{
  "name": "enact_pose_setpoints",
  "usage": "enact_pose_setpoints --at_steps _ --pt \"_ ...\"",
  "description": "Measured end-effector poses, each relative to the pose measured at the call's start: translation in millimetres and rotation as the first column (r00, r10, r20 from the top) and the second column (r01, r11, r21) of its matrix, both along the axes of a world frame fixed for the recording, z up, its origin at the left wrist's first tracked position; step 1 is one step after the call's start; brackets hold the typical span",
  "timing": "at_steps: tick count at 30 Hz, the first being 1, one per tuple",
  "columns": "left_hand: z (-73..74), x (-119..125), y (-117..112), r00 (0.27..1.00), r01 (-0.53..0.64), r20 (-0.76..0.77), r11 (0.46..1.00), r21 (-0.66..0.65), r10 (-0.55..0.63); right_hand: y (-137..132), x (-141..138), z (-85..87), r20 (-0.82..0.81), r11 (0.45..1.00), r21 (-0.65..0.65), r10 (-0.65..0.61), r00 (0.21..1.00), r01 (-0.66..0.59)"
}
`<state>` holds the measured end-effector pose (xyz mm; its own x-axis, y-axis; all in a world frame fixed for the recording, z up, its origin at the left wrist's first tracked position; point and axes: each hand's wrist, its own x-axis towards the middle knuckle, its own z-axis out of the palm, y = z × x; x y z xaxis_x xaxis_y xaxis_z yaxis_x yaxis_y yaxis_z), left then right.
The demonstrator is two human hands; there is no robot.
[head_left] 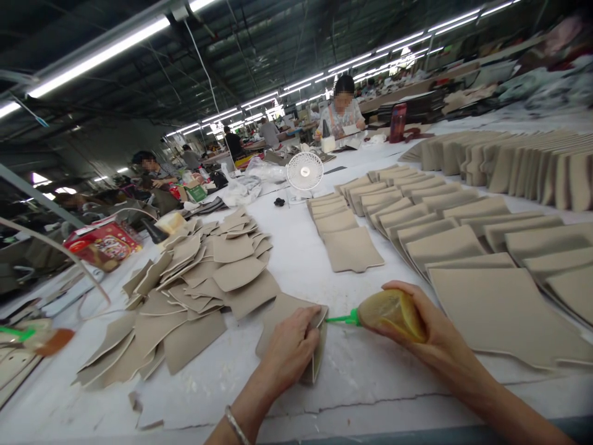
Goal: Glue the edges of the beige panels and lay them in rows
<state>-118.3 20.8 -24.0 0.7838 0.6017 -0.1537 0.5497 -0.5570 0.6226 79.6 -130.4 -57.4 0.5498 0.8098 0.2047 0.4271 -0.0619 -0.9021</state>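
Note:
My right hand is wrapped around a yellowish squeeze bottle with a green nozzle, tilted on its side. The nozzle tip points left and reaches the edge of a beige padded piece. On that piece lies my left hand, fingers bent and pressing near its upper right corner, where an edge stands folded up. Left of it spreads a loose heap of similar beige pieces. To the right, overlapping rows of beige pieces cover the table.
A small white fan stands farther back on the white table. Another bottle with a green nozzle lies at the left edge, near a red box. A co-worker sits at the far side, by a dark red can.

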Motion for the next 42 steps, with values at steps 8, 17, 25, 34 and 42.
enact_pose_setpoints --at_steps 8,17,25,34,42 --pt "0.5 -1.1 2.2 1.000 -0.007 0.002 1.000 -0.012 0.007 1.6 -0.3 -2.2 0.072 0.997 0.061 -0.053 0.996 0.049" --pt "1.9 -0.6 2.9 1.000 0.000 0.018 1.000 -0.024 0.000 -0.3 -0.4 -3.5 0.089 0.997 0.069 -0.050 0.995 0.043" --pt "2.5 0.2 2.3 1.000 -0.009 0.008 1.000 -0.016 0.010 -2.5 0.5 -5.5 0.055 0.999 0.032 -0.007 0.998 0.005" --pt "1.3 0.1 2.1 1.000 -0.007 0.014 1.000 -0.016 0.007 -2.8 1.0 -3.8 0.017 0.999 0.033 -0.039 0.999 0.038" --pt "0.1 -0.7 1.0 1.000 -0.019 0.009 1.000 -0.014 0.019 5.1 2.0 2.2 -0.069 0.997 0.007 -0.071 0.995 0.071"
